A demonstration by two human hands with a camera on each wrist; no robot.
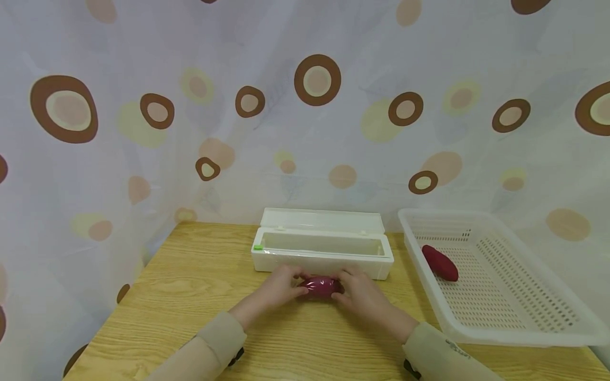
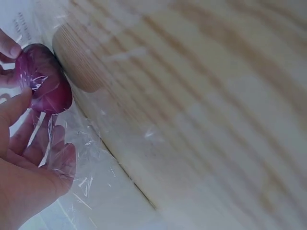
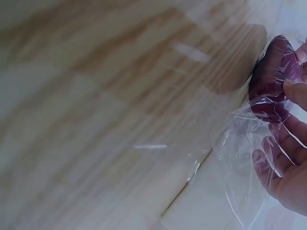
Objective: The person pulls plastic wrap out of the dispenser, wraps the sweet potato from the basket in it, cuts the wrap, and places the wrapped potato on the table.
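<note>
A red-purple sweet potato (image 1: 321, 286), wrapped in shiny clear cling film (image 2: 91, 163), lies on the table in front of a white film dispenser box (image 1: 324, 264). My left hand (image 1: 283, 287) holds the wrapped sweet potato at its left end, thumb on the near side. At the other end my right hand (image 1: 359, 293) grips it the same way. Both wrist views show loose film (image 3: 235, 158) draped over the fingers and spreading across the wood beside the sweet potato.
The dispenser's lid (image 1: 324, 219) stands raised at the back, and a green slider (image 1: 258, 247) sits at its left end. To the right, a white plastic basket (image 1: 519, 338) holds another red sweet potato (image 1: 439, 263). A patterned curtain (image 1: 286, 132) hangs behind the wooden table (image 1: 190, 280).
</note>
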